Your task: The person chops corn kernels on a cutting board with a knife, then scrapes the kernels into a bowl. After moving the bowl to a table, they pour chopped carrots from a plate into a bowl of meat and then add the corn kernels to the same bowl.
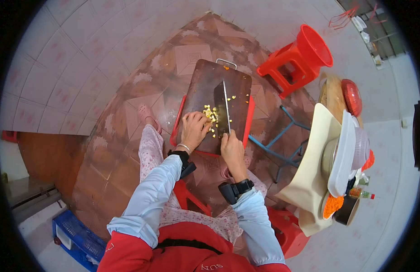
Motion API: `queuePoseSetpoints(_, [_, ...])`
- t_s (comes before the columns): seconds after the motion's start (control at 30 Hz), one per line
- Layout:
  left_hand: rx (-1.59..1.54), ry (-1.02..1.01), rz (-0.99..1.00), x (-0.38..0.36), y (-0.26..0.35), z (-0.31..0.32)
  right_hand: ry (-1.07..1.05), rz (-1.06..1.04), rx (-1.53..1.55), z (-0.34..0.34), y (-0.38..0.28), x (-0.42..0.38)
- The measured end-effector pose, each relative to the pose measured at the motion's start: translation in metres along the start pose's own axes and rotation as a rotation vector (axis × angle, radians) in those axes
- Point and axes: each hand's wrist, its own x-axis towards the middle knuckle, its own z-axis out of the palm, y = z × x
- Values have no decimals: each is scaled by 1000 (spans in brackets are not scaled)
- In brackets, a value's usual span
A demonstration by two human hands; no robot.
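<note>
A dark brown cutting board (201, 86) lies over a red stool, its metal handle at the far end. My right hand (233, 152) is closed round the handle of a cleaver (222, 106), whose blade stands on the board, pointing away from me. Small pale yellow pieces (211, 113) are heaped left of the blade, and a few lie scattered to its right. My left hand (195, 129) rests on the board beside the heap with its fingers curled down; what lies under the fingertips is hidden. Orange bits (226, 68) sit near the board's far edge.
Another red stool (287, 68) with a red basin (314, 45) stands at the back right. Blue metal legs (275, 147) are right of the board. A cream table (310, 172) holds bowls, a white tray and chopped orange food (332, 205). A blue basket (80, 238) is lower left.
</note>
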Motion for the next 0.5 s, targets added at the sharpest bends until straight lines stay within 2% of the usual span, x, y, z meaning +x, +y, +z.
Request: queuePoseSetpoints(0.5, [1, -22, 8, -4, 1, -3, -43, 23, -2, 5, 3, -7])
